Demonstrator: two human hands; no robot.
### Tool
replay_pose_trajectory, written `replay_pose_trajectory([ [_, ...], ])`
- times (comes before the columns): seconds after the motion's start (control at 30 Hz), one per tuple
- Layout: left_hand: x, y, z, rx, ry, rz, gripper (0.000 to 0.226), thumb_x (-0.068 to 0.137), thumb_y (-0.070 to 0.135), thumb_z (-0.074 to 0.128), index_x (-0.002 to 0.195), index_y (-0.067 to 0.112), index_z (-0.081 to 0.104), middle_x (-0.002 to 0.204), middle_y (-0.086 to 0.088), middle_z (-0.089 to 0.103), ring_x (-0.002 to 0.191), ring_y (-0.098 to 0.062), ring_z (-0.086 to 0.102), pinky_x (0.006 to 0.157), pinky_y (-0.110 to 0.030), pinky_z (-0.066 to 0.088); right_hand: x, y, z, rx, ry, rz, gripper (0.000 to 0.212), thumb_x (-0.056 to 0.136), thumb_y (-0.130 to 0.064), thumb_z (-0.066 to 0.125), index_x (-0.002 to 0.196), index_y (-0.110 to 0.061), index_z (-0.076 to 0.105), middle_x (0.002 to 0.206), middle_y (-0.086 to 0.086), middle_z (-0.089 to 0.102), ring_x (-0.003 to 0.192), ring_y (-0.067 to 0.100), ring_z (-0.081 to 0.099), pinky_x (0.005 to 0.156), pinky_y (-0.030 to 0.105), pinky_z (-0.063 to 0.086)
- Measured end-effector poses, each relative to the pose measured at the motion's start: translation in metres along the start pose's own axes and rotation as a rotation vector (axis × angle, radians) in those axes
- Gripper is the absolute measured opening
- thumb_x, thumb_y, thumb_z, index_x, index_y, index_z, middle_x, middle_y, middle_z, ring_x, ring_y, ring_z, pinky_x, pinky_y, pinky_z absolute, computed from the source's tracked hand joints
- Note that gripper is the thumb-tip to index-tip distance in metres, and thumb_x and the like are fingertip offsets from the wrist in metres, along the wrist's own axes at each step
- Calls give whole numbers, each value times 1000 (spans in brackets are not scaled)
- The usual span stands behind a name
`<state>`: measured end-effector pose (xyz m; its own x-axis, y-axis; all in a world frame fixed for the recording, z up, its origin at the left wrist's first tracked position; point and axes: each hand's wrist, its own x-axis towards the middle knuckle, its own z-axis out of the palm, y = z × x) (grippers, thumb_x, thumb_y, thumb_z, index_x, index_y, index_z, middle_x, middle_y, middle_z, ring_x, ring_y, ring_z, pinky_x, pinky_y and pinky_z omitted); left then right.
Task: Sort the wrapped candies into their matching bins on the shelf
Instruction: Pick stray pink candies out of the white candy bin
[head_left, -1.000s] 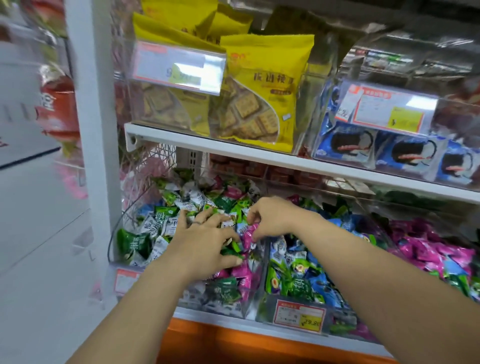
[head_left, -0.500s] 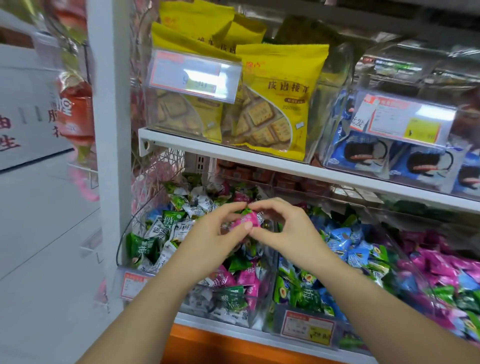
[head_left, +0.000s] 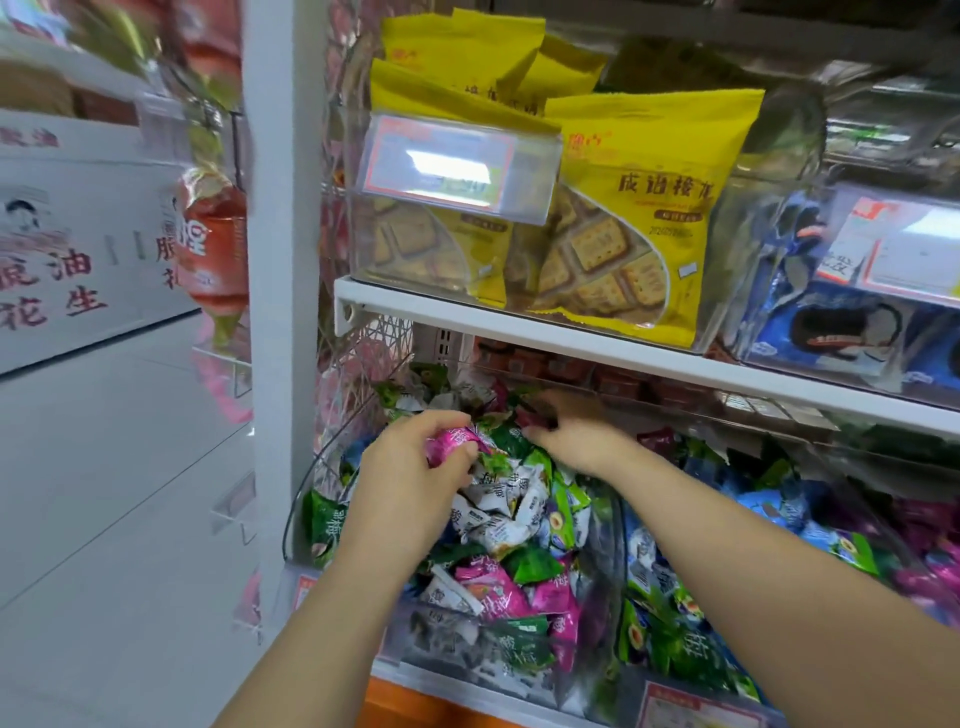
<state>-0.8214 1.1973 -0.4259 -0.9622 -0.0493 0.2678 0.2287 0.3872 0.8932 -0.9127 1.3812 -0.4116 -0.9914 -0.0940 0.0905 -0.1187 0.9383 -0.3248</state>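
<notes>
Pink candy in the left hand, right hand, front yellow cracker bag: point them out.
pink candy (head_left: 453, 442), head view, wrapper middle.
right hand (head_left: 575, 434), head view, back of hand.
yellow cracker bag (head_left: 675, 136), head view, upper front panel.

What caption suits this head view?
Left hand holds a pink candy over the mixed candy bin; right hand reaches toward its back.

This is a shop, in a snack aisle. A white shelf (head_left: 571, 340) carries clear plastic bins (head_left: 737, 270), each with a printed price label (head_left: 457, 166) on its front. Yellow bags of biscuits (head_left: 639, 218) and blue packets (head_left: 841, 332) fill the upper bins, and loose wrapped candies (head_left: 498, 525) are heaped in the lower ones. Red packets (head_left: 213, 244) hang beside the white upright (head_left: 283, 260). A printed carton (head_left: 67, 244) stands across the aisle.
</notes>
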Motion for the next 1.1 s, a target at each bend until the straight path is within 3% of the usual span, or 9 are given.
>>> replay_pose_trajectory([
  [0.13, 2, -6, -5, -23, 7, -1, 24, 91, 29, 62, 97, 51, 55, 120, 7, 58, 101, -15, 64, 93, -42, 50, 0, 7, 2, 118, 86, 13, 38, 85, -29, 67, 122, -22, 59, 127, 0, 60, 116, 22, 56, 97, 34, 45],
  [0.3, 3, -13, -8, -69, 10, -19, 13, 90, 37, 59, 93, 49, 62, 107, 8, 62, 97, -12, 65, 92, -41, 51, -29, -2, -2, 273, 309, -158, 30, 86, -28, 67, 116, -23, 62, 111, -11, 63, 102, 8, 57, 83, 17, 40],
  [0.43, 1, -7, -5, -101, -4, -5, 17, 85, 59, 50, 93, 49, 61, 110, 14, 57, 97, -7, 62, 93, -39, 50, -61, -30, 0, 421, 287, -379, 33, 84, -25, 69, 114, -32, 60, 108, -27, 59, 103, -8, 55, 90, 10, 40],
  [0.57, 0, -4, -5, -109, -17, -1, 19, 81, 59, 55, 89, 45, 65, 103, 9, 62, 90, -5, 61, 78, -26, 47, -72, -44, 3, 535, 203, -499, 43, 78, -17, 75, 108, -40, 55, 108, -21, 63, 102, -5, 59, 90, 11, 44],
  [0.7, 2, -9, -6, -84, 26, -13, 12, 86, 38, 64, 82, 26, 66, 94, 3, 63, 84, -9, 59, 67, -21, 42, -52, -30, -1, 455, 132, -379, 44, 77, -34, 74, 114, -43, 53, 115, -23, 60, 107, -6, 55, 92, 13, 40],
  [0.83, 7, -10, -4, -48, 99, 32, 28, 85, 27, 67, 64, 31, 49, 93, 3, 52, 72, -6, 51, 64, -18, 36, -2, -9, 4, 178, 135, -181, 52, 86, -35, 66, 135, -30, 47, 134, -5, 54, 122, 15, 51, 89, 17, 35],
  [0.9, 9, -12, -3, -24, 119, 48, 23, 85, 25, 67, 69, 31, 52, 102, 6, 50, 77, -2, 54, 68, -10, 38, 19, -8, 9, 96, 120, -158, 51, 90, -31, 61, 138, -30, 43, 138, -3, 51, 124, 18, 49, 85, 17, 33],
  [0.97, 11, -15, -3, -20, 130, 48, 4, 85, 25, 67, 86, 23, 64, 110, 10, 48, 85, 0, 57, 74, -7, 41, 38, -3, 16, 55, 85, -157, 50, 93, -29, 56, 141, -29, 40, 140, 2, 50, 126, 22, 47, 95, 23, 36],
  [1.1, 13, -19, -4, -14, 150, 50, 17, 86, 27, 67, 101, 19, 68, 112, 16, 46, 87, 0, 59, 76, -8, 44, 60, 3, 24, 10, 10, -128, 49, 94, -29, 54, 141, -31, 40, 141, 7, 48, 130, 27, 43, 104, 37, 37],
])
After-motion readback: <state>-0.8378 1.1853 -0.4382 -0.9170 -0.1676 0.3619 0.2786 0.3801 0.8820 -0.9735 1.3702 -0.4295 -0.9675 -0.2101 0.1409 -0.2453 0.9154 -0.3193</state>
